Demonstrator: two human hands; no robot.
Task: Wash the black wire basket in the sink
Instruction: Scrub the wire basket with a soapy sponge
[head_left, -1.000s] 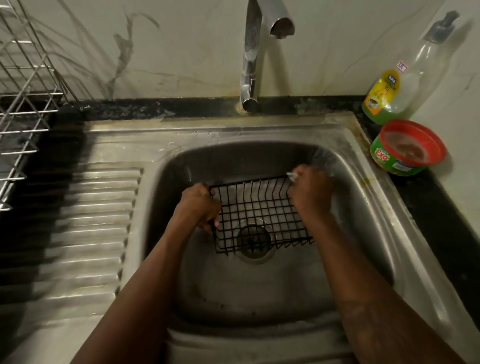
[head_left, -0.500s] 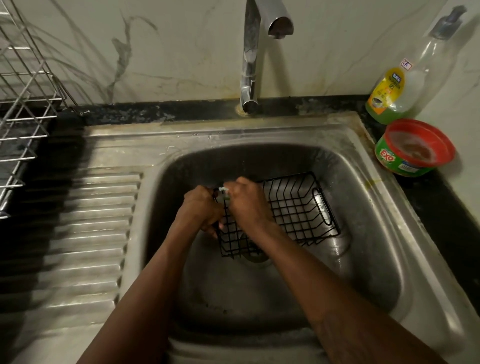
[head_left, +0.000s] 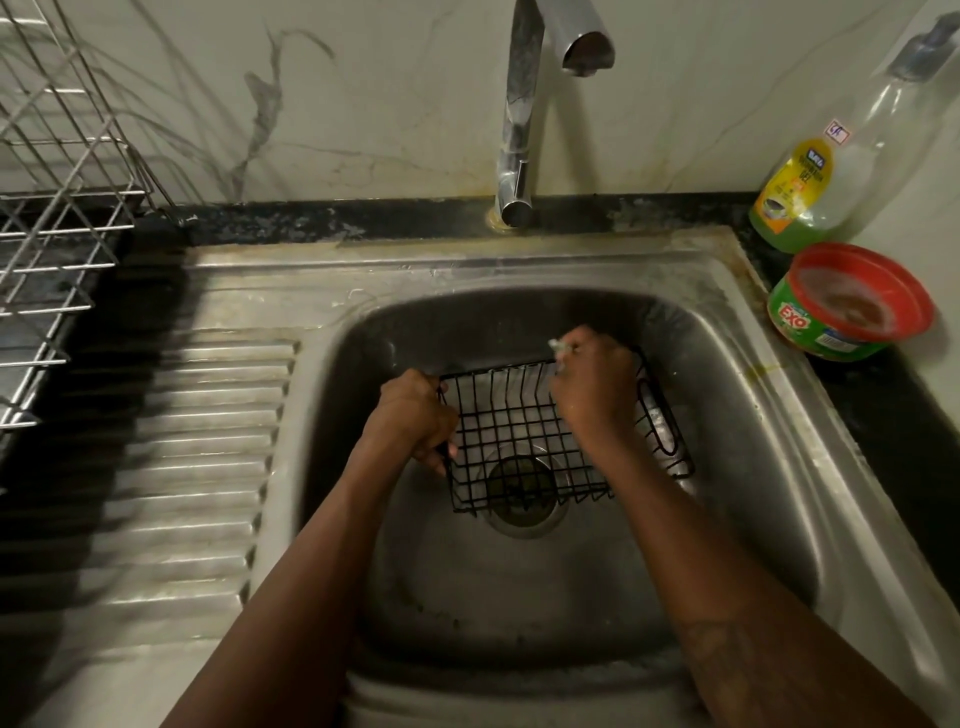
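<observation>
The black wire basket (head_left: 511, 441) is held tilted inside the steel sink (head_left: 727, 415), above the drain (head_left: 522, 486). My left hand (head_left: 413, 415) grips the basket's left edge. My right hand (head_left: 592, 389) is closed on a small pale scrubber (head_left: 558, 347) and presses it against the basket's far rim, toward the right side. The basket's right end with its handle loop shows beyond my right wrist. No water runs from the tap (head_left: 540, 104).
A dish-soap bottle (head_left: 810, 187) and a green tub with a red rim (head_left: 852, 306) stand on the counter at the right. A metal dish rack (head_left: 57, 218) sits at the left, beside the ribbed drainboard (head_left: 197, 457).
My right hand with the scrubber has moved from the basket's left corner, beside my left hand, back along the far rim to the right. My left hand has kept its grip.
</observation>
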